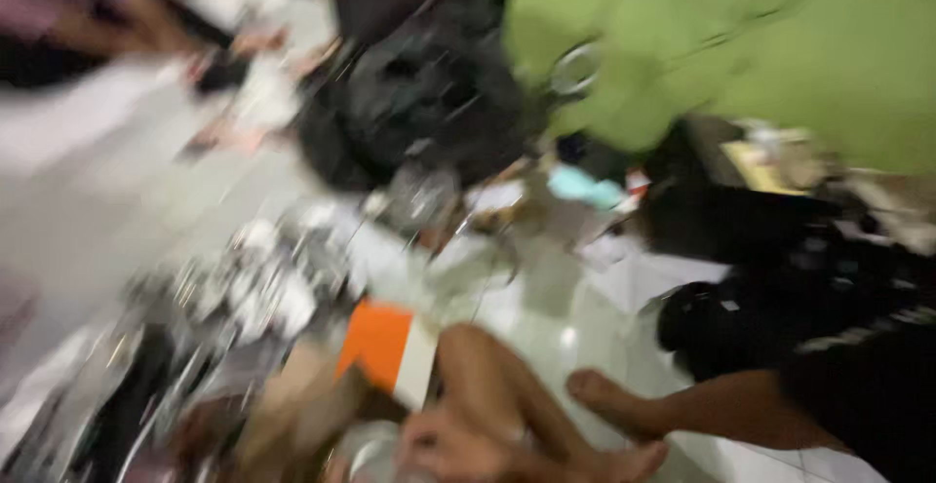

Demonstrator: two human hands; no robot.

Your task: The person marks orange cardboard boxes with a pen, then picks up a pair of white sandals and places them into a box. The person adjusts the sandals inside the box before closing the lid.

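The view was heavily blurred. One hand [458, 444] lay low by the near edge of the pale tiled floor [546, 317], curled around a round shiny object [375, 459]; which hand it was could not be told. An orange-and-white box [385, 347] sat just above it. A bare foot [609, 400] rested nearby.

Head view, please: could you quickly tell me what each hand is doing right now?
Left hand: not clearly in view.
Right hand: blurred at the bottom edge; its grip cannot be told.
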